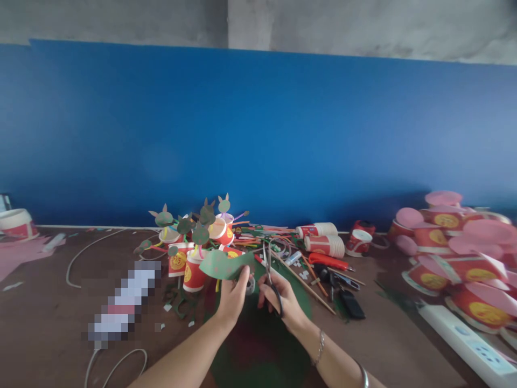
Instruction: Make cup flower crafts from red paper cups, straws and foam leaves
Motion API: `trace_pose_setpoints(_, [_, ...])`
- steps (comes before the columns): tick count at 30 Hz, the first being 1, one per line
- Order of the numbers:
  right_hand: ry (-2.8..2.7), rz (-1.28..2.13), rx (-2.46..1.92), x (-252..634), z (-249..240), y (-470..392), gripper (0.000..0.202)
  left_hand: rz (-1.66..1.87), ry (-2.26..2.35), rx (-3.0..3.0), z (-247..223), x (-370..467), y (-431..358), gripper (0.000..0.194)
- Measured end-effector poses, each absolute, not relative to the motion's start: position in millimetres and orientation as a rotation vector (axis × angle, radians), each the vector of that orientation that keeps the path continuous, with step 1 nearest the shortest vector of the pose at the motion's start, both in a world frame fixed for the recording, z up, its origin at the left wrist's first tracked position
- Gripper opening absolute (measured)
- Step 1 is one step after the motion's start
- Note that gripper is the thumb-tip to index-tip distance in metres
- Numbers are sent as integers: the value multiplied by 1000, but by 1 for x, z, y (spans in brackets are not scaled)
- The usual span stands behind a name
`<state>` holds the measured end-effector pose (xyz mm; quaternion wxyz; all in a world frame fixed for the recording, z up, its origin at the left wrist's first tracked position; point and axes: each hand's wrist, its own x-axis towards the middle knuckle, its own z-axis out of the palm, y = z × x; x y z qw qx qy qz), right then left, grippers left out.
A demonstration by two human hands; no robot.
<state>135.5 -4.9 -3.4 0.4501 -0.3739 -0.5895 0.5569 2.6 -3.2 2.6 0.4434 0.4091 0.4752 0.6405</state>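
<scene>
My left hand [235,295] pinches a curved piece of green paper [224,265] between thumb and fingers. Close beside it, my right hand [285,297] has its fingers in the black handles of a pair of scissors [268,265]. The scissor blades point up and away, just right of the paper, and look slightly apart. Beneath both hands lies a large dark green sheet [258,350]. Behind the green paper stand several red paper cups [194,274] with green paper animal heads [163,217] and coloured stems; the held paper partly covers them.
Stacked paper cups [325,245], a red-handled tool [329,262], keys with a black fob [351,304] and a wooden stick [309,288] lie right of centre. Pink-paper cups [434,269] pile up far right by a white power strip [464,339]. A blue panel [258,134] rises behind.
</scene>
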Motion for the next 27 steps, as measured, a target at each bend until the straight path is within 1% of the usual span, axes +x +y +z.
trace_pose_setpoints(5, [-1594, 1460, -936, 133, -7, -9, 34, 1577, 1171, 918, 1, 4, -2, 31])
trace_pose_setpoints(14, [-1596, 1457, -965, 133, -2, -9, 37, 1556, 1061, 1039, -4, 4, -3, 23])
trace_pose_setpoints(27, [-1574, 1476, -976, 132, 1, -10, 39, 1525, 1072, 1035, -4, 5, -1, 23])
